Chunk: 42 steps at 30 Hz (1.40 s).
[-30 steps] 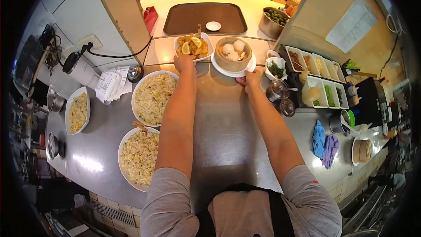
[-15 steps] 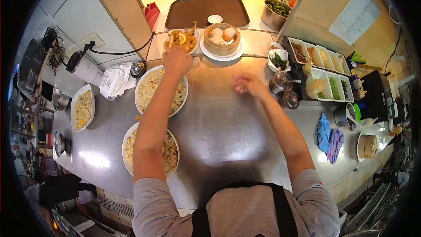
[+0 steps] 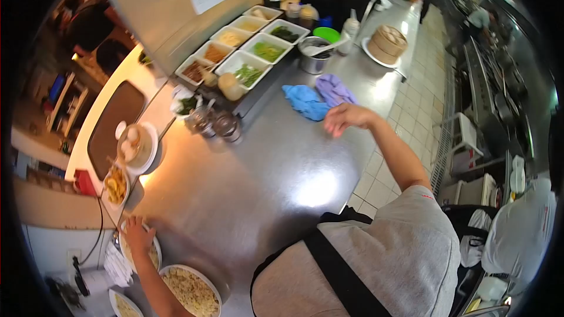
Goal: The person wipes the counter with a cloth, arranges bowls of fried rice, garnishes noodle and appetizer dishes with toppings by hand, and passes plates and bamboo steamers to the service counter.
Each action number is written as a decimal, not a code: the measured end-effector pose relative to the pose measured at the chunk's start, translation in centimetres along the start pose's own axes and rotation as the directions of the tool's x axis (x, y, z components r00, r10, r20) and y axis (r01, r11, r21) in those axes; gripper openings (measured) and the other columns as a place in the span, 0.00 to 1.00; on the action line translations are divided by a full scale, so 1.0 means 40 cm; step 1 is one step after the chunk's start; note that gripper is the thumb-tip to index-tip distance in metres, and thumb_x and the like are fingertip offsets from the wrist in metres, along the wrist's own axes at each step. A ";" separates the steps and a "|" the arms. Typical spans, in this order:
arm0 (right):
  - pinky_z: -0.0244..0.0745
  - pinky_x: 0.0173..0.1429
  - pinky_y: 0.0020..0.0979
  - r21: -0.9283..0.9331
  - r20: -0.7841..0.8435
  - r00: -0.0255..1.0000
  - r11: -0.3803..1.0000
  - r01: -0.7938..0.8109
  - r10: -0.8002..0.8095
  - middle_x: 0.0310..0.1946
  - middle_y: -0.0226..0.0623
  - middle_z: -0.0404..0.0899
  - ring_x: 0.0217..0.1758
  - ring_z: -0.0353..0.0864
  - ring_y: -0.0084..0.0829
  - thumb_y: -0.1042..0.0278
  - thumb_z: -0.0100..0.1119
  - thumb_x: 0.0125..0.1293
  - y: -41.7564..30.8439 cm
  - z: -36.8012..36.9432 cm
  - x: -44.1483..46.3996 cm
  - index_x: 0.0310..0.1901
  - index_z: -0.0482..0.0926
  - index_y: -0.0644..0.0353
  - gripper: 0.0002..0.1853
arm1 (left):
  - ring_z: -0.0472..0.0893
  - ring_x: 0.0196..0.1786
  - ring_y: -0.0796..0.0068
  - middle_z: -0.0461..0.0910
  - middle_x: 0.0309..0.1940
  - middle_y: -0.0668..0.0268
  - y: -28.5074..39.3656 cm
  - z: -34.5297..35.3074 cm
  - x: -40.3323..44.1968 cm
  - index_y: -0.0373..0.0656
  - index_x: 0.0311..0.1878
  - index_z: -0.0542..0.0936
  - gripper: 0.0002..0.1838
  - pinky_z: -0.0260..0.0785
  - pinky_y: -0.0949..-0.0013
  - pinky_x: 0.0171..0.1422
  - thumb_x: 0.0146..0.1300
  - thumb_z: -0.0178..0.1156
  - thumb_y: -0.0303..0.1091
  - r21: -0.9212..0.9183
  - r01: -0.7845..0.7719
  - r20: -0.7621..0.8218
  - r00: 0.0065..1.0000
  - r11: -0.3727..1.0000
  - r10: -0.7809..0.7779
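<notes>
My left hand (image 3: 138, 236) is over the rim of a white bowl of fried rice (image 3: 154, 253), fingers apart and holding nothing I can see. Another bowl of fried rice (image 3: 189, 289) lies beside my left forearm. My right hand (image 3: 350, 118) hangs above the steel counter, its fingers loosely bent and empty. Just beyond it lie a crumpled blue cloth (image 3: 304, 102) and a purple cloth (image 3: 336, 89). A plate of fried food (image 3: 116, 186) and a bamboo steamer with dumplings (image 3: 134, 145) stand ahead of my left hand.
White tubs of toppings (image 3: 268, 49) line the counter's far side, with glass jars (image 3: 227, 126) in front. Farther right are a steel pot (image 3: 315, 58) and a lidded bamboo steamer (image 3: 388, 44). A brown tray (image 3: 117, 118) lies on the ledge. A person in grey (image 3: 523, 229) is behind at right.
The view has swung to the right. My left hand has drawn back from the fried food to the rice bowl, and my right hand has moved over near the cloths.
</notes>
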State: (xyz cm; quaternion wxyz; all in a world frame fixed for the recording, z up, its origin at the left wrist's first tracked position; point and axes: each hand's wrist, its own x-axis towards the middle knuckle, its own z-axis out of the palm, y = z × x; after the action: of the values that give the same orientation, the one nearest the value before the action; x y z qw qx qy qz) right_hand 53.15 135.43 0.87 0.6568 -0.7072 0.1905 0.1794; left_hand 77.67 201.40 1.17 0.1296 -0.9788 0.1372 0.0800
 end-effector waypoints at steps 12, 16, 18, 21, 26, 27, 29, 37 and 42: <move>0.77 0.42 0.41 0.352 -0.919 0.332 0.820 0.451 0.212 0.53 0.46 0.69 0.45 0.76 0.40 0.49 0.50 0.65 0.322 -0.779 -0.071 0.60 0.65 0.61 0.29 | 0.63 0.67 0.58 0.66 0.62 0.60 0.134 0.012 -0.074 0.44 0.59 0.69 0.27 0.53 0.48 0.69 0.55 0.62 0.37 0.141 0.230 -0.277 0.943 0.963 -0.185; 0.63 0.59 0.48 0.295 -0.940 0.301 0.824 0.484 0.159 0.66 0.48 0.57 0.60 0.65 0.48 0.27 0.43 0.59 0.302 -0.962 -0.030 0.67 0.60 0.47 0.42 | 0.73 0.56 0.52 0.75 0.51 0.54 0.512 -0.129 -0.122 0.40 0.53 0.74 0.21 0.63 0.57 0.62 0.55 0.61 0.31 -0.199 -0.146 -0.338 0.938 0.969 0.072; 0.55 0.65 0.51 0.273 -0.936 0.337 0.817 0.508 0.103 0.69 0.45 0.55 0.67 0.59 0.49 0.22 0.39 0.57 0.291 -1.031 -0.019 0.68 0.60 0.47 0.45 | 0.74 0.53 0.52 0.76 0.48 0.53 0.731 -0.187 -0.129 0.39 0.50 0.76 0.18 0.65 0.59 0.60 0.55 0.61 0.30 -0.309 -0.356 -0.335 0.909 0.882 0.249; 0.53 0.65 0.57 0.315 -0.883 0.467 0.805 0.502 0.054 0.69 0.43 0.57 0.70 0.55 0.47 0.23 0.37 0.60 0.310 -1.159 0.024 0.67 0.62 0.49 0.43 | 0.74 0.53 0.53 0.77 0.48 0.54 1.057 -0.306 -0.113 0.39 0.50 0.77 0.17 0.65 0.59 0.60 0.57 0.61 0.33 -0.428 -0.616 -0.279 0.786 0.661 0.552; 0.61 0.67 0.32 0.440 -0.708 0.699 0.709 0.552 -0.105 0.59 0.38 0.72 0.61 0.70 0.32 0.33 0.39 0.67 0.228 -1.197 0.046 0.61 0.68 0.61 0.38 | 0.73 0.55 0.56 0.73 0.53 0.55 1.507 -0.399 0.029 0.39 0.55 0.74 0.20 0.65 0.62 0.58 0.63 0.57 0.40 -0.660 -0.744 -0.380 0.456 0.110 0.805; 0.61 0.67 0.32 0.415 -0.689 0.710 0.725 0.550 -0.145 0.59 0.38 0.72 0.61 0.70 0.31 0.34 0.38 0.67 0.229 -1.202 0.044 0.61 0.68 0.61 0.37 | 0.72 0.55 0.59 0.71 0.54 0.55 1.591 -0.404 0.063 0.40 0.57 0.72 0.22 0.64 0.63 0.59 0.64 0.56 0.42 -0.762 -0.644 -0.317 0.460 0.067 0.830; 0.61 0.67 0.32 0.369 -0.638 0.737 0.751 0.547 -0.223 0.59 0.37 0.72 0.61 0.70 0.31 0.36 0.38 0.69 0.238 -1.212 0.046 0.61 0.69 0.61 0.35 | 0.70 0.60 0.64 0.68 0.58 0.56 1.769 -0.406 0.140 0.39 0.61 0.69 0.27 0.63 0.64 0.62 0.66 0.55 0.48 -0.898 -0.439 -0.257 0.491 -0.018 0.832; 0.61 0.69 0.35 0.359 -0.573 0.779 0.775 0.519 -0.256 0.63 0.39 0.66 0.65 0.66 0.34 0.40 0.34 0.72 0.264 -1.053 0.006 0.65 0.62 0.62 0.34 | 0.41 0.76 0.59 0.43 0.74 0.56 2.097 -0.466 0.235 0.42 0.73 0.46 0.58 0.44 0.46 0.73 0.50 0.54 0.74 -0.978 0.045 -0.154 0.503 -0.204 0.850; 0.54 0.72 0.36 0.367 -0.670 0.737 0.821 0.437 -0.092 0.66 0.39 0.61 0.70 0.59 0.35 0.37 0.34 0.70 0.312 -0.820 -0.093 0.67 0.58 0.62 0.37 | 0.45 0.75 0.56 0.43 0.73 0.47 1.993 -0.355 0.125 0.29 0.70 0.47 0.62 0.35 0.63 0.77 0.47 0.63 0.68 -0.972 0.084 -0.125 0.612 -0.221 0.781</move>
State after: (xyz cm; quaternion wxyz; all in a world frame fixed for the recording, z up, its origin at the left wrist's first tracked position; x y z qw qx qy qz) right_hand 43.78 102.02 -5.60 0.7348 -0.5498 0.3303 -0.2204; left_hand 61.09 122.21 -4.73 -0.6112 -0.5582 0.2912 0.4797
